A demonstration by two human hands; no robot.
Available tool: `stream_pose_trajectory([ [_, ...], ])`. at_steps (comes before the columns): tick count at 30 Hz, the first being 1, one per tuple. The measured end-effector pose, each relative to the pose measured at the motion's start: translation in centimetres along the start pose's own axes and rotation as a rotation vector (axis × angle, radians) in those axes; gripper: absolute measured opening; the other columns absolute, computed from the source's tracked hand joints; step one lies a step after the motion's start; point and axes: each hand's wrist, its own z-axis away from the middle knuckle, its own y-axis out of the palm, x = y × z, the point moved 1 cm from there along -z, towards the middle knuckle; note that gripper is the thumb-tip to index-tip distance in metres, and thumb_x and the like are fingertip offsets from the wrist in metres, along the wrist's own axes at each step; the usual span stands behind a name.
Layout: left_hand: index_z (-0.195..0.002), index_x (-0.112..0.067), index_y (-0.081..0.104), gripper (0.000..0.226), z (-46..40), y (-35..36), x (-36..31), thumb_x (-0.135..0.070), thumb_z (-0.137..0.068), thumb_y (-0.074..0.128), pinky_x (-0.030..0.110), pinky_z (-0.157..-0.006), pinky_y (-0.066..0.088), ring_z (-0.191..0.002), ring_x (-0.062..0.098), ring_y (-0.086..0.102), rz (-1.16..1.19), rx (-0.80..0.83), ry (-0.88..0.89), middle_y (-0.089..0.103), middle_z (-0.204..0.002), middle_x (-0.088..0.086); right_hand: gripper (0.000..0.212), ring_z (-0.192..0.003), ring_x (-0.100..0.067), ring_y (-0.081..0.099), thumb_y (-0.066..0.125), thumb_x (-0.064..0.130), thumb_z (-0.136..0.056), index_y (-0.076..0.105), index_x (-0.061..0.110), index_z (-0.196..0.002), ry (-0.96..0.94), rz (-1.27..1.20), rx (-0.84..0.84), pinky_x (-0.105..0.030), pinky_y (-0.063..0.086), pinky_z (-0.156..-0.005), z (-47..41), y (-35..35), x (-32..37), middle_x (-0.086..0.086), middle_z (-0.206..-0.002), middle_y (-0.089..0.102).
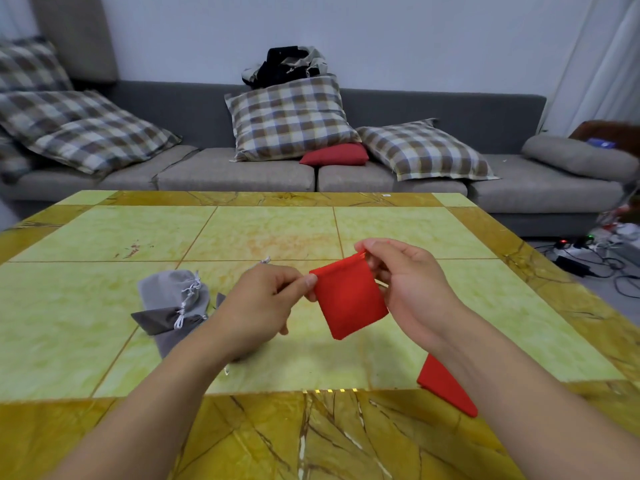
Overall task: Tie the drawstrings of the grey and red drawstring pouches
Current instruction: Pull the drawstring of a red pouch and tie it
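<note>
1. Both hands hold 1 red pouch (349, 299) up over the table (104, 306): left hand (266, 303) pinches its left edge, right hand (408, 289) pinches the top corner.
2. Grey pouches (173, 306) lie left, white strings showing.
3. Another red pouch (446, 386) sits under the right forearm.

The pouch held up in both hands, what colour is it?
Plain red pouch, seen in the head view.

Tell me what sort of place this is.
Most likely a home living room. A long grey sofa with checked cushions runs along the wall behind a low tiled table, and a power strip with cables lies on the floor at the right.
</note>
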Motion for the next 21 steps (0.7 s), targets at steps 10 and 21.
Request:
stream_pose_trajectory([
  [10, -0.061, -0.018, 0.039, 0.045, -0.6, -1.4, -1.7, -0.034, -0.103, 0.043, 0.017, -0.042, 0.035, -0.045, 0.009, 0.029, 1.075, -0.178, -0.251, 0.031, -0.053, -0.005, 0.025, -0.051, -0.005, 0.044, 0.051, 0.025, -0.101, 0.063, 0.010, -0.086, 0.166, -0.483, -0.043, -0.015, 0.039, -0.048, -0.9, -0.8, 0.4, 0.003, -0.061, 0.051],
  [21, -0.057, -0.022, 0.043, 0.048, 0.4, -1.1, -2.9, -0.044, -0.099, 0.041, 0.034, -0.103, 0.037, -0.109, 0.022, 0.050, 1.398, 0.064, -0.149, 0.067, -0.127, 0.001, 0.030, -0.058, -0.007, 0.054, 0.044, 0.037, -0.102, 0.053, 0.019, -0.080, 0.260, -0.682, 0.246, -0.015, 0.038, -0.044, 0.3, -0.1, 1.1, 0.000, -0.097, 0.072],
])
